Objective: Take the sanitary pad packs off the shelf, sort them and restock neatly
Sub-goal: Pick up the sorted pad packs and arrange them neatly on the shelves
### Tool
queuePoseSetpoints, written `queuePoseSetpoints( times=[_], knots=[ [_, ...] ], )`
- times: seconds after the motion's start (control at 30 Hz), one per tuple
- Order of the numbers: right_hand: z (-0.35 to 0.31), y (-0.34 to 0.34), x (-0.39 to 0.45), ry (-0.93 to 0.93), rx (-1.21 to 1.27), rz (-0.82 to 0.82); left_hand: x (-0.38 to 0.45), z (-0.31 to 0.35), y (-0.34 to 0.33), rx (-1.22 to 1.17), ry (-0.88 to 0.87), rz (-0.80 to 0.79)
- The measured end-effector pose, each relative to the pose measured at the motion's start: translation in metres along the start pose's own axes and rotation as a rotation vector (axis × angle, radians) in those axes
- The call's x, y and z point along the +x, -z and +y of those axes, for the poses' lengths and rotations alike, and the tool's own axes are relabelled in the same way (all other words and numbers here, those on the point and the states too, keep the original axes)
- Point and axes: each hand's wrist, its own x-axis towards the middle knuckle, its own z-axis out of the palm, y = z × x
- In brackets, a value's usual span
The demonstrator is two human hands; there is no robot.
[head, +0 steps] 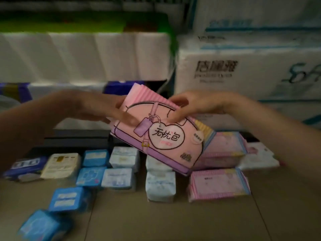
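- Head view: I have a big pink pack (157,134) with a handbag drawing and a heart label up in the air in front of me, tilted so its far end points to about eleven o'clock.
- My left hand (102,108) comes in from nine o'clock and grips the pack's left end, thumb lying flat across the printed face, the other fingers hidden behind it.
- My right hand (189,106) comes in from three o'clock and pinches the pack's upper edge, thumb on the front, fingers curled over the top.
- Below the pack, on the brown floor (173,221), more packs lie in rows: blue packs (69,199) toward seven o'clock, pale blue packs (160,186) at six o'clock, pink striped packs (218,184) toward five o'clock, with more pink ones stacked behind them.
- A cream pack (61,165) and a dark blue pack (25,166) sit at the left end of the back row.
- At twelve o'clock, white tissue bundles (243,70) are stacked against the back; their print is blurred.
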Motion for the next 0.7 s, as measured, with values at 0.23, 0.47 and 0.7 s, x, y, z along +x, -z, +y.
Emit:
queuePoseSetpoints(
  times=[0.23,0.47,0.7],
  knots=[
    [0.047,-0.021,-0.088,-0.24,-0.301,-0.035,0.064,0.014,-0.088,0.348,0.051,-0.156],
    [0.127,-0.081,-0.094,-0.309,-0.813,0.038,0.097,0.004,-0.116,0.645,0.021,0.019],
    [0.06,-0.005,-0.089,0.024,-0.96,0.433,0.063,0.095,-0.055,0.857,-0.742,0.686]
  ],
)
